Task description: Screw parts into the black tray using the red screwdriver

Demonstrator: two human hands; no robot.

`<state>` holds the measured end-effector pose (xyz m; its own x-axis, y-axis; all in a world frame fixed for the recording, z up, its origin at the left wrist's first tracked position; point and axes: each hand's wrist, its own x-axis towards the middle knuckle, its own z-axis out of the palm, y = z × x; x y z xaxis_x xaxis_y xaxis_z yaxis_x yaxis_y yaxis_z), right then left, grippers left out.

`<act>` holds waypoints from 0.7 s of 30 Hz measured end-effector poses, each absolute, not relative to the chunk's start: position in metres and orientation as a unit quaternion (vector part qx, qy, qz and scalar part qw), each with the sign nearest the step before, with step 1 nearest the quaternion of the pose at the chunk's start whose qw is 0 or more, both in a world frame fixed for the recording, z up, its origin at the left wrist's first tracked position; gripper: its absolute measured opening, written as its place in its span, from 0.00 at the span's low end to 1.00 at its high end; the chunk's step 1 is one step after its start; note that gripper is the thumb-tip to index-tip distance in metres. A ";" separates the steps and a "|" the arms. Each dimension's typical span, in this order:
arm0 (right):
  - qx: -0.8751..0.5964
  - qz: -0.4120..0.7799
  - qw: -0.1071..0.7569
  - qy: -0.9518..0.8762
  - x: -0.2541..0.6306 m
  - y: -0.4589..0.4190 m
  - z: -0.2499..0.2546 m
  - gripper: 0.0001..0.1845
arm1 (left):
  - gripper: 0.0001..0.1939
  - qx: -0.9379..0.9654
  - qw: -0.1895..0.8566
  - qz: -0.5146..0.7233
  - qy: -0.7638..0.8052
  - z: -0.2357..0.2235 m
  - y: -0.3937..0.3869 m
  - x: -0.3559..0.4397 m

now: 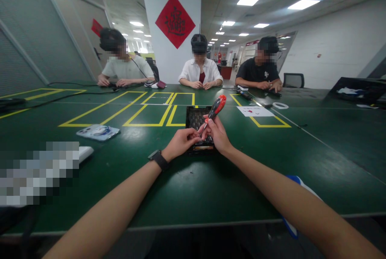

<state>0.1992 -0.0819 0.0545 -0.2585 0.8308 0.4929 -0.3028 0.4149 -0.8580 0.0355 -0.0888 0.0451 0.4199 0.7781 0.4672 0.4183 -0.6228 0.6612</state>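
Observation:
My right hand (219,135) is closed around the lower part of a red and black screwdriver (217,107). The tool is tilted, its handle up to the right and its thin shaft pointing down to the left. Close to the shaft's tip, the fingers of my left hand (181,144) are pinched together; whatever they hold is too small to make out. Beneath both hands lies a black tray-like box (193,112) with a dark, bumpy inside, partly covered by my fingers. A dark watch sits on my left wrist.
On the green table (144,194) with yellow tape outlines, a phone (98,132) lies to the left. A printed paper (255,111) and a white tape roll (280,105) are at the right. Three people sit across the table. A blue and white object shows beside my right forearm.

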 end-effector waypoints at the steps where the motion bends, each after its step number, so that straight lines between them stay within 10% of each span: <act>1: -0.214 0.500 0.569 -0.617 0.199 -0.082 0.055 0.16 | 0.12 0.816 0.228 0.390 0.361 0.045 -0.089 0.035; 21: -0.213 0.504 0.578 -0.605 0.201 -0.080 0.054 0.16 | 0.13 0.817 0.252 0.383 0.350 0.046 -0.088 0.037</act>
